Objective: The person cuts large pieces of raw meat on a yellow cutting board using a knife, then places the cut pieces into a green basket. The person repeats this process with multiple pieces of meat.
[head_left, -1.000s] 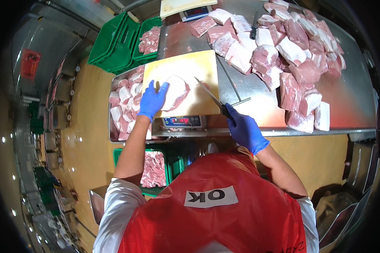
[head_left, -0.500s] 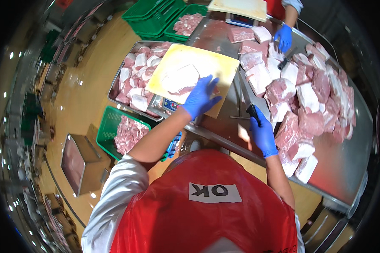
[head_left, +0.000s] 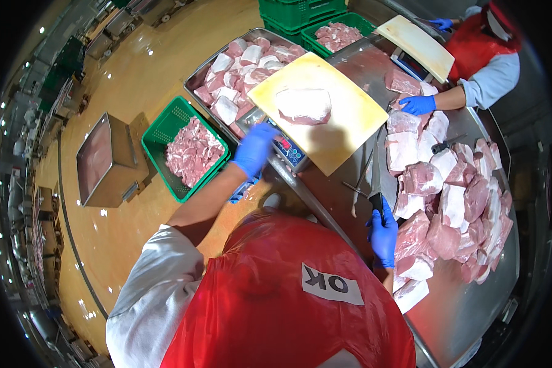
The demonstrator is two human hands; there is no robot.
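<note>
My left hand (head_left: 253,149), in a blue glove, is at the front of a scale (head_left: 288,148), with loosely bent fingers and nothing visible in it. A yellow cutting board (head_left: 346,138) rests over the scale, bearing a pale slab of meat (head_left: 303,106). My right hand (head_left: 384,236), also gloved, is closed on the black handle of a long knife (head_left: 376,199), blade pointing away from me. Left of the knife lies a thin metal rod tool (head_left: 362,187). A pile of large meat pieces (head_left: 441,205) covers the steel table to the right.
A co-worker (head_left: 481,52) in a red apron touches the pile with a blue-gloved hand (head_left: 418,105), beside another board (head_left: 417,43). Green crates (head_left: 218,156) hold trimmings, a steel tray (head_left: 196,80) holds meat chunks, and a steel bin (head_left: 113,178) stands at left.
The view has swung round, bringing the co-worker further in. My left hand has left the slab and moved down to the scale's front. My right hand still grips the knife.
</note>
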